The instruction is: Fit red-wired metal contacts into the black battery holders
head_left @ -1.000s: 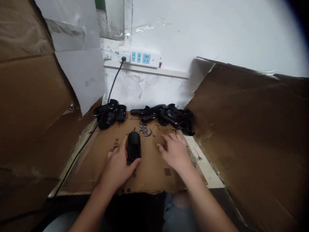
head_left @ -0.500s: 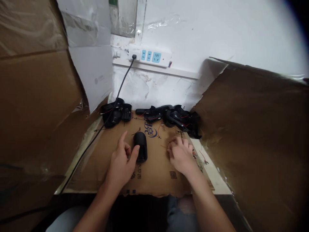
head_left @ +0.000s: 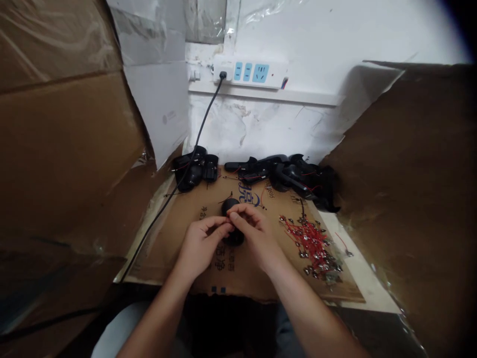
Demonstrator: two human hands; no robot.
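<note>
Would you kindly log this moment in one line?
left hand: pinched; right hand: pinched; black housing: beneath hands; red-wired parts: heaped right

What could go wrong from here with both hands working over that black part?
Drop: the left hand and right hand come together over the black part; anything tiny pinched there, too small to make out, could slip.
Tangle: the red-wired pieces lie heaped together, so lifting one might drag others.
Snag: the black cable runs down on the left and might get caught.
</note>
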